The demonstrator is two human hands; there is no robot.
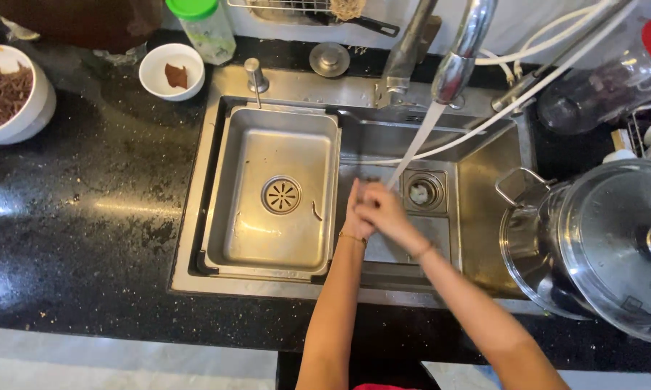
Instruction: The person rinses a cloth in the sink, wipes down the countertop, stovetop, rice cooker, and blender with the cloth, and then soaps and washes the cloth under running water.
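Under the running water (418,148), the left hand (356,215) and the right hand (384,214) are pressing together over the sink (484,180); the right one is lying across the left, both loosely curled around each other and gripping nothing else. The stream is falling from the chrome tap (457,58) at twelve o'clock of the hands and landing on them just beside the square drain (422,191), which is sitting at two o'clock. A thin bracelet is showing on each wrist.

At nine o'clock of the hands, a steel insert basin (246,209) with a round strainer (281,195) is resting inside the sink's left part. At three o'clock, a large steel pot (535,253) with a glass lid (614,238) is standing on the sink's right edge and the table (87,217), whose black speckled stone is shining with reflected light.

Toward eleven o'clock, a small white bowl (171,71) is holding a brown scrap, a green-capped jar (204,27) is standing behind it, and a larger white bowl (7,94) of brown strands is sitting at ten o'clock, at the far left edge. At one o'clock, white hoses (556,32) are running toward a clear red-capped jar (614,76) lying on its side. Pale floor (87,361) is showing at seven o'clock.
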